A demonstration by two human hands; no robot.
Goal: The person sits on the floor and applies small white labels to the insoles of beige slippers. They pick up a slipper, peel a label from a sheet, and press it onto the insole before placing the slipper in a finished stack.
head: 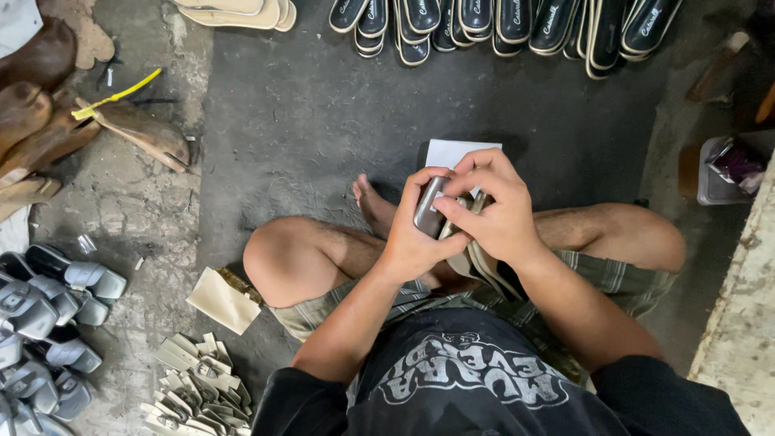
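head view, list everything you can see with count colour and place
sandal piece: one, grey and tan, held in both hands over the lap
white sheet: one, on the floor beyond the hands
black insoles: a row, too overlapped to count, top edge
tan soles: a few, top left of centre
wooden shoe forms: several, brown, upper left
yellow strip: one, upper left, by the wooden forms
grey sandal uppers: a pile, lower left
small tan strap pieces: a heap, bottom left
beige sheet: one, beside the left knee
grey bin: one, right edge
left hand: grips the piece
right hand: fingers pressing on the piece
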